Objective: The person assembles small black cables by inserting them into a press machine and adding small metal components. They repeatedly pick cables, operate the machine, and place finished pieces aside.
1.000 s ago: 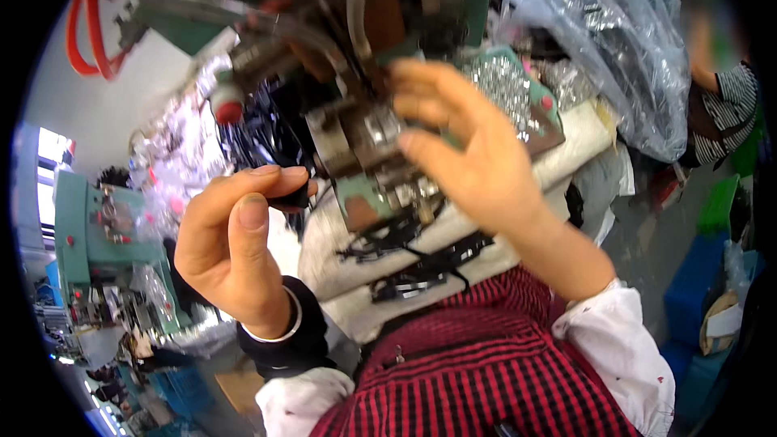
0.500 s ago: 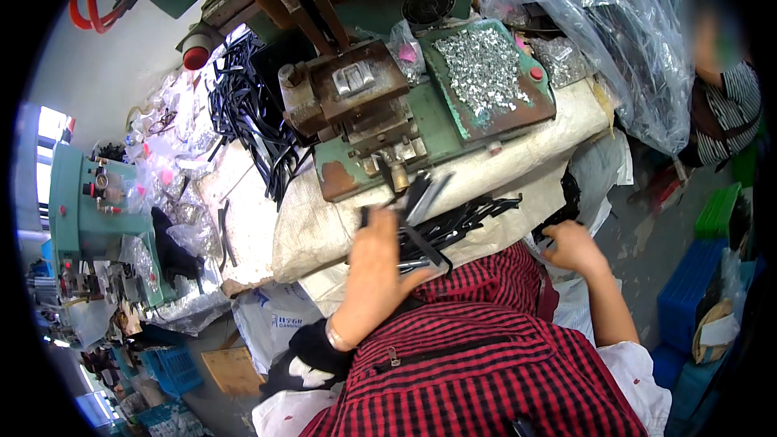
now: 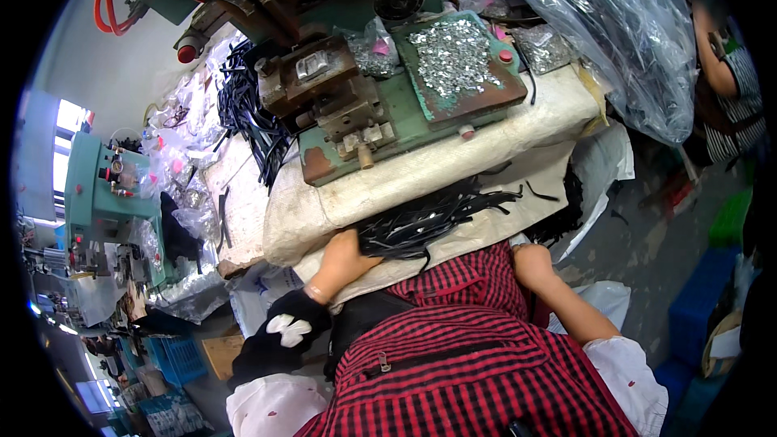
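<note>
Black strips (image 3: 429, 222) lie heaped on the near cloth below the green press (image 3: 380, 113), left hand (image 3: 340, 263) closing on their left end, seemingly gathering some, while right hand (image 3: 530, 263) rests apart, grip unclear, holding nothing visible.

The left hand (image 3: 340, 263) has its fingertips buried under the pile of black strips (image 3: 429, 222), the right hand (image 3: 532, 265) is curled so its fingers are hidden (grip unclear), and the green press machine (image 3: 356, 57) is cut off at the top edge
</note>
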{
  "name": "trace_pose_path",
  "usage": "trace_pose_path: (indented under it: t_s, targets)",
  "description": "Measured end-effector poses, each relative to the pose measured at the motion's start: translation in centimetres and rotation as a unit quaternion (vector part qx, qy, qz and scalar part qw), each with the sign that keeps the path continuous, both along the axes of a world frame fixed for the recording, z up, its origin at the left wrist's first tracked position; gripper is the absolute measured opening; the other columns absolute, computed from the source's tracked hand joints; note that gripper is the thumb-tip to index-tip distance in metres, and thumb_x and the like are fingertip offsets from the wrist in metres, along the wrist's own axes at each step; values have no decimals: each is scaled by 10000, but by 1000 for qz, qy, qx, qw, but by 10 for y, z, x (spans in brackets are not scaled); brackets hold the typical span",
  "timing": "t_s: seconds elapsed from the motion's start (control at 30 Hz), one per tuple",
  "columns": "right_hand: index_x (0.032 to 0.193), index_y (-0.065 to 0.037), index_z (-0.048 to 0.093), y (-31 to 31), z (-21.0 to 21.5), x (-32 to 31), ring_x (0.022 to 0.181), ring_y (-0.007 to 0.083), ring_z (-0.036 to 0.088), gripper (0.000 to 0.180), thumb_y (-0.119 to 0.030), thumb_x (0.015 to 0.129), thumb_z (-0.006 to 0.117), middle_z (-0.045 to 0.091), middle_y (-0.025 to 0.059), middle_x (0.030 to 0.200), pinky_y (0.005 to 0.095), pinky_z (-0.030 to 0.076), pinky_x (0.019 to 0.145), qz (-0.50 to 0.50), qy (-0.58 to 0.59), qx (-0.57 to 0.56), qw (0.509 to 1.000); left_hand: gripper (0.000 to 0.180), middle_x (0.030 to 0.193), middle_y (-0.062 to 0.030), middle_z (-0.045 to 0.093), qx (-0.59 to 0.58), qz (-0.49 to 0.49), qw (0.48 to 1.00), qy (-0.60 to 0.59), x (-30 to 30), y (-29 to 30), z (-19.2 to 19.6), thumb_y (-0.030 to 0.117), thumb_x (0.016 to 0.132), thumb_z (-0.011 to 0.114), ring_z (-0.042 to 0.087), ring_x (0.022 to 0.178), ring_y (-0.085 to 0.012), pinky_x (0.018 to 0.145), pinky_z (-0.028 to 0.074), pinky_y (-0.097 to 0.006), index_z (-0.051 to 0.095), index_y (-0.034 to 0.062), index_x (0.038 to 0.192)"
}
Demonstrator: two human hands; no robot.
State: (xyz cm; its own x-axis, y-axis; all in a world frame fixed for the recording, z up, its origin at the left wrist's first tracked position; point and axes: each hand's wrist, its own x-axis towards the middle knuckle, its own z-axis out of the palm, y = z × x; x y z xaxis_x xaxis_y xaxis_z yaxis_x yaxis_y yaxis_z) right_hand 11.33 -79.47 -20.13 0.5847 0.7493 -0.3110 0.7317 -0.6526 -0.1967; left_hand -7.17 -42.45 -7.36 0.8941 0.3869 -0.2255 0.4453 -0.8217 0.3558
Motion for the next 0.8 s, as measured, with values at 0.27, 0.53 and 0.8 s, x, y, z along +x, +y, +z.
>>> trace_pose_path:
  t_s: [0.27, 0.53, 0.8]
  targets:
    - [872, -49, 685, -4, 9, -3, 757, 329, 715, 161, -156, 811, 583, 715, 177, 834, 439, 561, 654, -10, -23, 23, 999, 848, 1237, -328, 559, -135, -201, 968, -72, 181, -153, -37, 257, 694, 829, 551, 1174, -437, 1010, 462, -481, 441, -114, 1350]
    - [1148, -127, 715, -13, -28, -2, 1088, 308, 673, 336, -306, 887, 603, 706, 133, 1167, 443, 546, 887, -45, 26, 20, 998, 264, 878, -200, 708, -163, -449, 876, -71, 173, -198, -31, 186, 733, 673, 689, 879, -408, 757, 556, -474, 739, 40, 943]
    - [963, -75, 732, 111, 191, 5, 886, 393, 690, 243, -261, 922, 582, 724, 188, 915, 495, 538, 797, 101, 62, 11, 993, 546, 1279, -198, 620, -204, -169, 960, -88, -14, 31, 121, 359, 920, 681, 593, 1180, -376, 1006, 475, -421, 581, 0, 1318]
